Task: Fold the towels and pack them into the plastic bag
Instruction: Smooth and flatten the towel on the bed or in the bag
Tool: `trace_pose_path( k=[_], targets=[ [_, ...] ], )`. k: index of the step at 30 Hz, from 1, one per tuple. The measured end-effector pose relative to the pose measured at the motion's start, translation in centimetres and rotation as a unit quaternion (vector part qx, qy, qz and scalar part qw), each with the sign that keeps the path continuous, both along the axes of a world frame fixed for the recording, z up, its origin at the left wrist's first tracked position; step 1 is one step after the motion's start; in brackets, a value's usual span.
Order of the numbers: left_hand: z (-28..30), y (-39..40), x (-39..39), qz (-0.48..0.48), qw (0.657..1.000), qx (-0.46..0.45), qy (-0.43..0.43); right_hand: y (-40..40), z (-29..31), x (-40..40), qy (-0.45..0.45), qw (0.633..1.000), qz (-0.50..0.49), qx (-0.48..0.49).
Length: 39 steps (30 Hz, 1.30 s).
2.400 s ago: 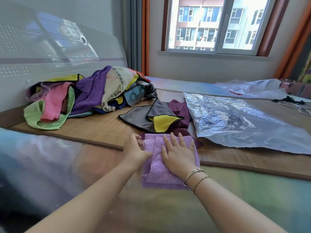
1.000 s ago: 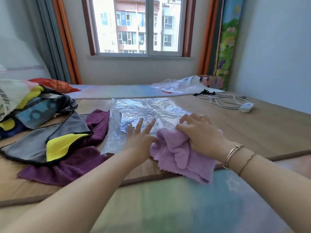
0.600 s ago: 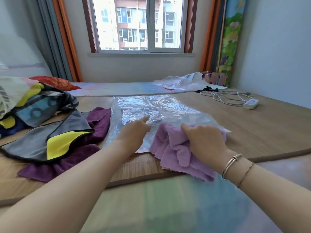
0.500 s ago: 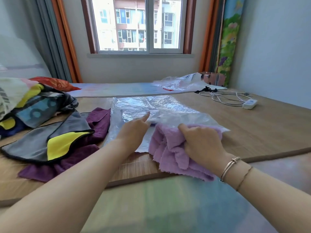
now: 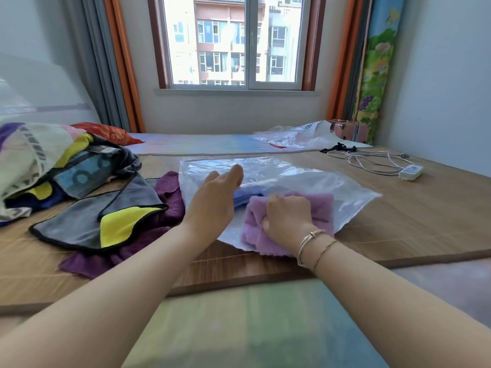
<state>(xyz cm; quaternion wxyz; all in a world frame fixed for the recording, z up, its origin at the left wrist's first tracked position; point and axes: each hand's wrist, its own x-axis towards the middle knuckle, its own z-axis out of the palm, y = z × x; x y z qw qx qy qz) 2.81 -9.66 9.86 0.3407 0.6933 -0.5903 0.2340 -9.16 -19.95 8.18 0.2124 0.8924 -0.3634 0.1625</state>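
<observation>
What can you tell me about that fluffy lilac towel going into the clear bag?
The lilac towel looks like soft, fuzzy microfibre, bunched into a rough fold rather than flat. The right hand grips it from above, fingers curled into the cloth. Its far part sits under the clear film of the plastic bag, apparently inside the mouth, while the near edge still sticks out onto the woven mat. The left hand is at the bag's upper layer beside it.
</observation>
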Motion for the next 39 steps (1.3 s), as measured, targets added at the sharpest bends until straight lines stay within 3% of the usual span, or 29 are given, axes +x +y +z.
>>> trace_pose_path(
  k=[4, 7, 10, 12, 18, 23, 25, 28, 31, 32, 36, 39],
  targets=[
    [0.6, 1.5, 1.1, -0.005, 0.998, -0.021, -0.056, -3.3, 0.6, 1.4, 0.009, 0.991, -0.08, 0.103],
    [1.1, 1.8, 1.5, 0.031, 0.997, 0.033, -0.06, -4.2, -0.1, 1.1, 0.049, 0.996, 0.051, 0.059],
    [1.3, 0.8, 0.6, 0.121, 0.982, 0.141, -0.032, -4.2, 0.0, 0.5, -0.001, 0.989, 0.143, 0.031],
    [1.1, -0.4, -0.3, 0.128, 0.978, 0.163, -0.018, -4.2, -0.3, 0.6, -0.036, 0.984, 0.172, 0.009],
    [0.6, -1.6, -1.0, 0.06, 0.993, 0.098, 0.035, -2.4, -1.6, 0.6, -0.087, 0.957, 0.276, -0.032],
    [1.3, -0.2, -0.6, -0.013, 0.995, 0.079, 0.052, -0.4, -1.8, 1.6, -0.05, 0.93, 0.361, -0.048],
    [1.4, 0.5, -0.4, -0.027, 0.996, 0.074, 0.044, -0.6, -1.3, 2.1, -0.039, 0.957, 0.287, -0.009],
    [1.0, 2.3, 0.5, -0.038, 0.995, 0.093, 0.01, -2.1, 0.7, 1.5, -0.067, 0.993, 0.068, 0.075],
    [0.3, 4.1, 1.3, -0.055, 0.988, 0.14, -0.045, -1.9, 3.3, 1.2, -0.124, 0.925, 0.057, 0.355],
    [0.1, 4.4, 1.5, -0.06, 0.987, 0.142, -0.045, -2.0, 3.6, 1.6, -0.13, 0.911, 0.072, 0.386],
    [0.3, 4.2, 2.0, -0.067, 0.992, 0.104, -0.024, -4.1, 3.1, 4.6, -0.149, 0.923, 0.103, 0.339],
    [0.6, 3.7, 2.3, -0.08, 0.991, 0.1, -0.037, -7.2, 0.7, 6.4, -0.034, 0.94, 0.037, 0.338]
  ],
)
